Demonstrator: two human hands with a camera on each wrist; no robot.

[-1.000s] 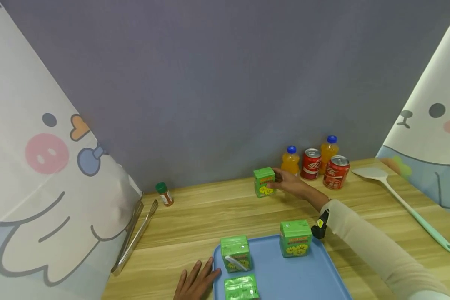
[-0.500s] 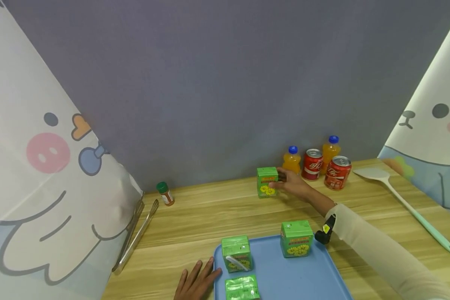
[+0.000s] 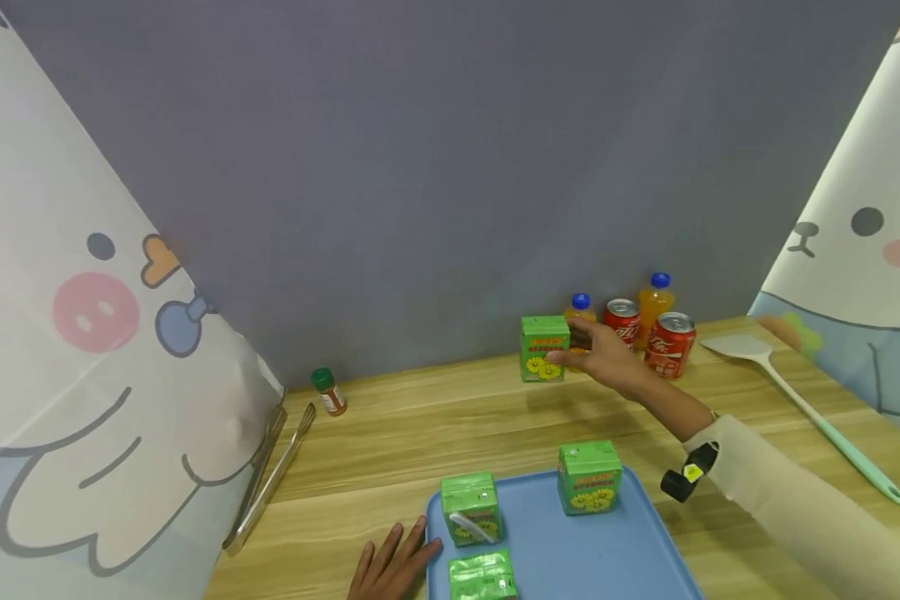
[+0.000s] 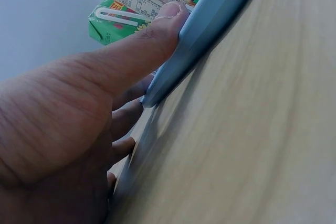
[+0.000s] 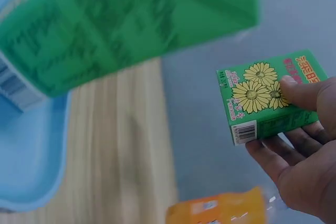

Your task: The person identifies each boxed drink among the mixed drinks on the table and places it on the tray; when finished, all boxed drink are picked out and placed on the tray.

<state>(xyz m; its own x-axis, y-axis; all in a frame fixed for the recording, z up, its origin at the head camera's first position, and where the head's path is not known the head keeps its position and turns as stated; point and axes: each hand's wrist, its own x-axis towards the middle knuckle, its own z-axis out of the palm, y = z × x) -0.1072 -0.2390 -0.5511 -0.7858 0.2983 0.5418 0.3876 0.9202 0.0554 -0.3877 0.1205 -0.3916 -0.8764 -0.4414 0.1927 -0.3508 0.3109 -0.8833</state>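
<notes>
My right hand (image 3: 611,358) pinches a green drink carton (image 3: 542,337) with yellow flowers, held upright above the back of the table. In the right wrist view the thumb lies on the front of this carton (image 5: 257,90) and the fingers are behind and under it. My left hand (image 3: 392,567) rests at the left edge of a blue tray (image 3: 570,554), fingers spread and thumb touching the rim. Three matching cartons stand on the tray: one at the back left (image 3: 471,492) with a straw on its side, one in front of it (image 3: 483,575), one at the back right (image 3: 589,479).
Orange drink bottles (image 3: 654,304) and red cola cans (image 3: 670,346) stand at the back right. A pale spatula (image 3: 817,408) with a green handle lies to the right. Metal tongs (image 3: 273,479) and a green-capped spice jar (image 3: 330,392) are on the left. A grey wall backs the table.
My right hand has raised the held carton off the tabletop and brought it slightly to the right. My left hand and the tray's cartons stay put.
</notes>
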